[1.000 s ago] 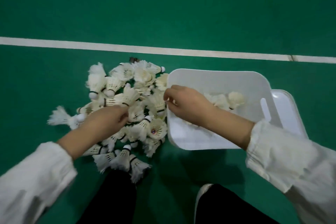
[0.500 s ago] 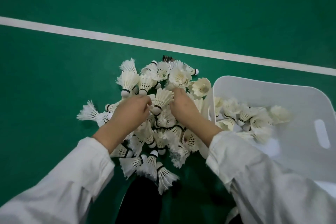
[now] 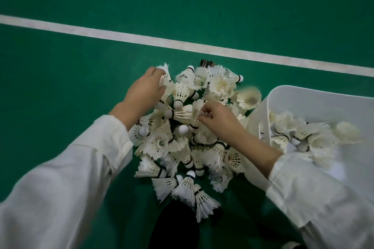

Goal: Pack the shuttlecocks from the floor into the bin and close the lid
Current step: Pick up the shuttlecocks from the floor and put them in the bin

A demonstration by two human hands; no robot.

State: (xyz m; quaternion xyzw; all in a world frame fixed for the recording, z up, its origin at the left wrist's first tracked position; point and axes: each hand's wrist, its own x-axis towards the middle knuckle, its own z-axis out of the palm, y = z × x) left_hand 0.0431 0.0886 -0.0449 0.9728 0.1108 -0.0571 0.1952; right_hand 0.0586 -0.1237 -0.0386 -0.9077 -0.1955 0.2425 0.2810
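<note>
Dozens of shuttlecocks (image 3: pixel 182 147) lie heaped beside my bin (image 3: pixel 323 105). My left hand (image 3: pixel 144 91) curls over one at the heap's edge. My right hand (image 3: pixel 217 117) pinches another's feathers.

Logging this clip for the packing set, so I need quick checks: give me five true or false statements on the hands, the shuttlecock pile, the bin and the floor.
1. The white plastic bin stands to the right of the pile of white feather shuttlecocks. True.
2. The bin is empty. False: several shuttlecocks already lie in it.
3. The right hand pinches the feathers of a shuttlecock in the pile with its fingers. True.
4. The left hand rests on the bin's rim. False: it reaches into the pile's far left edge.
5. The green court floor has a red line across it. False: the line is white.
</note>
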